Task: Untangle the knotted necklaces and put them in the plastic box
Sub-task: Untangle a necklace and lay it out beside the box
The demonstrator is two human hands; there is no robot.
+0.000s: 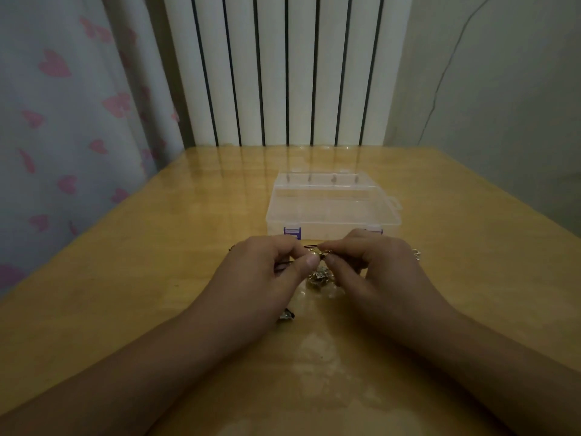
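Left hand (267, 265) and right hand (361, 265) both pinch the necklaces (317, 265) — a knotted clump just above the table (125, 294), strands trailing left-right. Box (333, 206) sits closed just behind, long axis left-right, clasps toward the person.

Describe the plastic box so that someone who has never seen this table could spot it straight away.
Start at the wooden table in front of the white radiator. The plastic box lies flat near the table's middle, just beyond both hands. It is the only clear container, lid shut, with purple latches on its near edge.
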